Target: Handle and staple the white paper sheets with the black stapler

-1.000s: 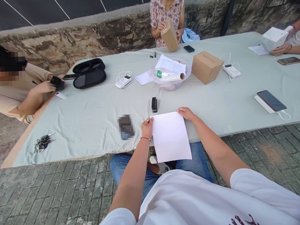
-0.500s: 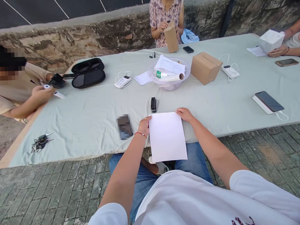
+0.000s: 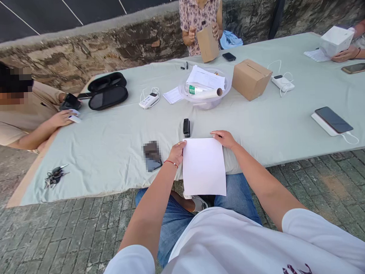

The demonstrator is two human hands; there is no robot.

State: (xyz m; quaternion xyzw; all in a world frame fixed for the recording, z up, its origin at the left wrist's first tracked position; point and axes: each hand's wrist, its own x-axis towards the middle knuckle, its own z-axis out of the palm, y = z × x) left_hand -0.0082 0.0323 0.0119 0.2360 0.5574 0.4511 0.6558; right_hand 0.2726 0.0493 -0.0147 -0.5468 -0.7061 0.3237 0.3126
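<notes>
A blank white sheet of paper (image 3: 204, 168) spans the near table edge and my lap. My left hand (image 3: 177, 152) is closed on its upper left corner, thumb on top. At the upper right corner, my right hand (image 3: 224, 138) has its fingers pinched along the paper's top edge. Just beyond the sheet stands a small black stapler (image 3: 186, 128). To the left of my left hand lies a dark, partly blurred phone-like object (image 3: 152, 156).
A plastic basin (image 3: 203, 104) holds papers and a roll, beside a cardboard box (image 3: 251, 79). Around are keys (image 3: 54, 176), a black case (image 3: 108, 97), white chargers (image 3: 149, 100) and a phone (image 3: 334, 119) on a white box. Three other people sit around the table (image 3: 111, 155).
My right fingers have shifted slightly left along the paper's top edge. The person at left has lowered a hand with a white object towards the table. The view has shifted slightly.
</notes>
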